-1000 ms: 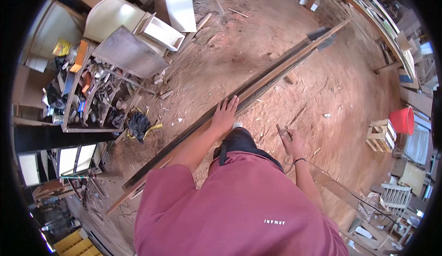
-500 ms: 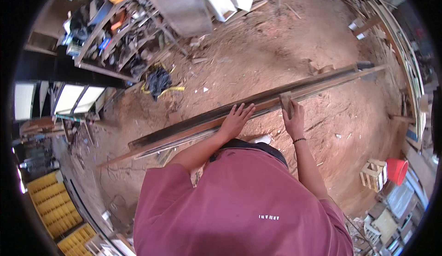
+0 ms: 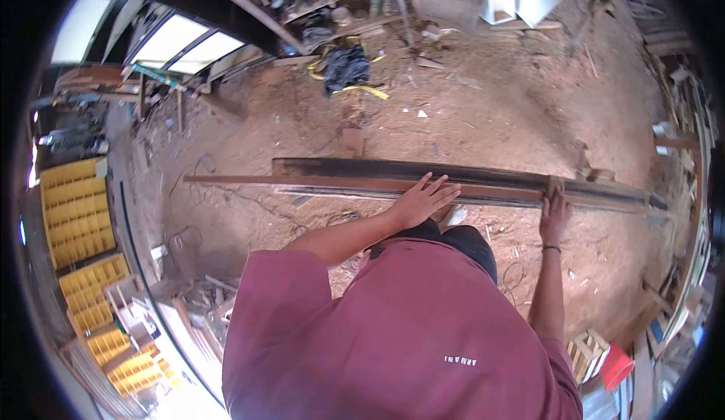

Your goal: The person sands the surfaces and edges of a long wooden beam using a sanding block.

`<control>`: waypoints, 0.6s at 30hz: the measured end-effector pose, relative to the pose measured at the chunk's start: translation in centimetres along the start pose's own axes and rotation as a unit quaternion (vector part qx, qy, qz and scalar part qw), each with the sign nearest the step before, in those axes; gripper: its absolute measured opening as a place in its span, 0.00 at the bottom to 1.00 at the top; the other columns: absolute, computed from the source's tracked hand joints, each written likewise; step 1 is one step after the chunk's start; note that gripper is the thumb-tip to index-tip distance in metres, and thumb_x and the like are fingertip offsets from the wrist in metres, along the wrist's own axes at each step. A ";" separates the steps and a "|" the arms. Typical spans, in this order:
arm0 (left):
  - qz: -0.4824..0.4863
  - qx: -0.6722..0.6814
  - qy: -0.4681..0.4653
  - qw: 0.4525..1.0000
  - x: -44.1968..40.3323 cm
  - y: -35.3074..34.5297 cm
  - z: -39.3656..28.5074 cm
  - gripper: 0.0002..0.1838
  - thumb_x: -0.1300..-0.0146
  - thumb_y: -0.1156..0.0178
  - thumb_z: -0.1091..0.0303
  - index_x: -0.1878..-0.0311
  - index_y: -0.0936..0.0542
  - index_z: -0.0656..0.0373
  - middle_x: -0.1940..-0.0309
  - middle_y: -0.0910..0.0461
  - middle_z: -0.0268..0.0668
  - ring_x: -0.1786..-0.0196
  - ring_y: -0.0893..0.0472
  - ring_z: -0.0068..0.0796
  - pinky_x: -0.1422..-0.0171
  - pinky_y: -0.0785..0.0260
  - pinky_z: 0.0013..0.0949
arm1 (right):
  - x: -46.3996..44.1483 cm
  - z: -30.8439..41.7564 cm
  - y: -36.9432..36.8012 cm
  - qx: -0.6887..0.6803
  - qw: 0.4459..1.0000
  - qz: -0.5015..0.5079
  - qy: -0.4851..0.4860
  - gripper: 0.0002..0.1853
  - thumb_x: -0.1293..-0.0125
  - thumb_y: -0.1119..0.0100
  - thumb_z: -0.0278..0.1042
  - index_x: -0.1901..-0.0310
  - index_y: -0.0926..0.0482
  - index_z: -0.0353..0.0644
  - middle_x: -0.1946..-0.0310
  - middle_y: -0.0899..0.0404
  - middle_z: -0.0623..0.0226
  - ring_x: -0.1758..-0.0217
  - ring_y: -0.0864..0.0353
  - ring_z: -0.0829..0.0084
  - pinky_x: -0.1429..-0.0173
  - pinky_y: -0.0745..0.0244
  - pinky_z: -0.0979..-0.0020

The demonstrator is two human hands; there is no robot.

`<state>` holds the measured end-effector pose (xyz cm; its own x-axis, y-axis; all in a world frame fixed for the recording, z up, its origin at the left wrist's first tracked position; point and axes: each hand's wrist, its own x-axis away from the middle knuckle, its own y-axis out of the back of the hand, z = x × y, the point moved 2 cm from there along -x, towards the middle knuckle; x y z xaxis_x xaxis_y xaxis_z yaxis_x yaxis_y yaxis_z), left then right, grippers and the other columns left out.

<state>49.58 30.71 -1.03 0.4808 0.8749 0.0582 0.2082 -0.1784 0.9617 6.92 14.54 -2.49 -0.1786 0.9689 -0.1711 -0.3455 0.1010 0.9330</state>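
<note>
A long, narrow reddish-brown wooden strip lies across in front of me, alongside a dark wooden beam. My left hand rests flat on the strip, its fingers stretched out and slightly spread. To its right, my right hand grips a small brown wooden block, which stands across the strip. My fingers partly hide the block, so its contact with the wood underneath is not clear.
Dirt floor with scraps surrounds the timber. A black plastic bag with yellow strips lies beyond it. Yellow compartmented racks stand left. A slatted wooden crate and a red bucket sit at lower right.
My right hand has moved right along the strip with the block, farther from my left hand. My left hand stays flat on the wood. The whole view has turned.
</note>
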 end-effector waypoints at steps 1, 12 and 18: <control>0.000 -0.002 0.008 1.000 1.4 0.1 0.5 0.40 0.21 0.49 0.65 0.07 0.45 0.49 0.06 0.48 0.30 0.08 0.44 0.42 0.05 0.55 0.60 | -0.2 0.0 0.3 0.003 1.000 0.021 -0.020 0.31 0.23 0.30 0.39 0.21 0.25 0.56 0.38 0.22 0.43 0.32 0.24 0.38 0.26 0.27 0.42; 0.069 -0.103 0.235 0.964 16.7 1.7 1.9 0.53 0.27 0.35 0.53 0.07 0.51 0.57 0.05 0.52 0.37 0.05 0.53 0.39 0.02 0.64 0.55 | 0.3 -0.5 -0.5 -0.021 0.999 0.010 -0.031 0.30 0.21 0.32 0.41 0.21 0.27 0.56 0.38 0.25 0.41 0.31 0.24 0.37 0.26 0.27 0.41; -0.047 -0.061 0.416 0.906 22.2 1.9 4.9 0.51 0.21 0.41 0.43 0.07 0.51 0.59 0.06 0.51 0.41 0.05 0.51 0.39 0.04 0.59 0.55 | 0.1 -1.1 -0.8 -0.008 1.000 0.015 -0.022 0.30 0.19 0.34 0.44 0.20 0.27 0.54 0.36 0.24 0.42 0.30 0.23 0.39 0.26 0.27 0.43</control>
<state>64.80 47.62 0.81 -0.3523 0.9297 0.1077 0.0942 -0.0793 0.9924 6.12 14.29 -3.60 -0.1493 0.9803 -0.1291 -0.3555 0.0686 0.9322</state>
